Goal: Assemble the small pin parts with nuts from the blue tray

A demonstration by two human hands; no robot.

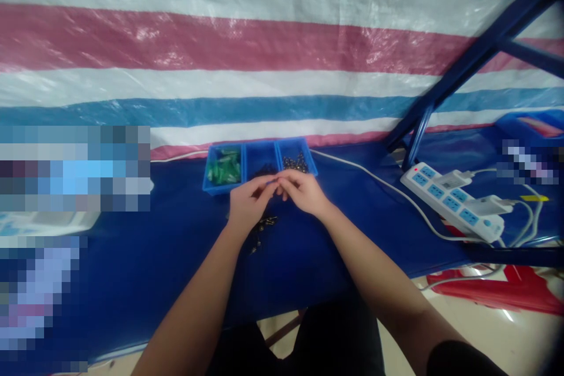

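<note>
My left hand (249,200) and my right hand (304,189) meet fingertip to fingertip just in front of a blue divided tray (224,189). Both are closed in a pinch, and whatever they hold is too small and covered to name. Green pieces (224,167) fill the tray's left compartment. Dark small parts (263,170) lie in the middle one, partly behind my fingers. Small shiny metal parts (295,163) are in the right one. Below my left hand, a loose group of small metal parts (264,223) lies on the blue table (304,270).
A white power strip (453,200) with plugged-in chargers stands at the right, its white cable (379,176) running across the table. A blue metal frame (458,64) rises beside it. Behind hangs a striped plastic sheet (264,41). Blurred-out items lie at the left.
</note>
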